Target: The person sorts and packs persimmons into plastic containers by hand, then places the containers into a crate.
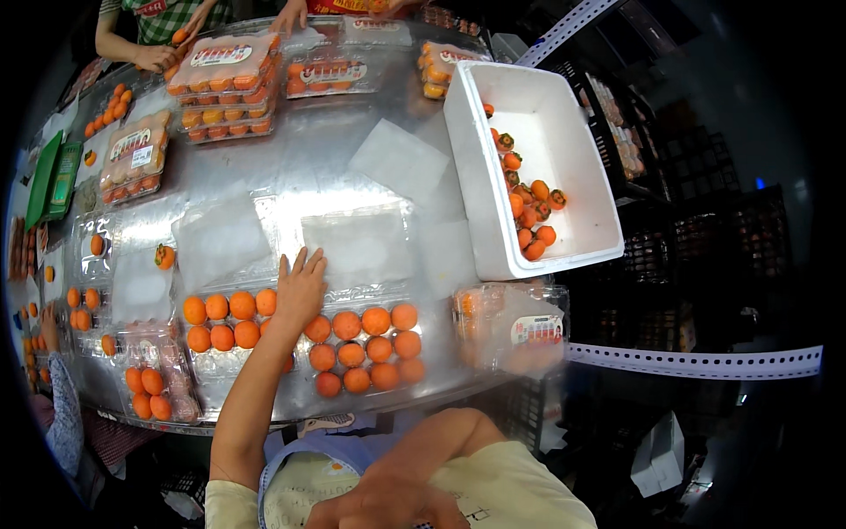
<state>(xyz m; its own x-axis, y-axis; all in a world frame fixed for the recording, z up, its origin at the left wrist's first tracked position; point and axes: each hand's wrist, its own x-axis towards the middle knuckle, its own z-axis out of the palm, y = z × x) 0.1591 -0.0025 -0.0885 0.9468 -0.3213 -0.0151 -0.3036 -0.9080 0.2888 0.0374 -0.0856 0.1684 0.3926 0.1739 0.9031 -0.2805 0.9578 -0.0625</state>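
Right hand point(388, 506) low | left fingers point(300, 262) at open tray point(354, 298) | long axis left-right

From the person's head we look down through a wide fisheye, the right hand point(388, 507) close below, the metal table point(322, 141) farther out

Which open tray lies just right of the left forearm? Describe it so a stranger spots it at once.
Start at the near edge of the metal table, where the person's left hand reaches in. Just right of it and nearer the body lies the open clear plastic tray. Unlike the open trays to its left, it shows three complete rows of four orange fruits.
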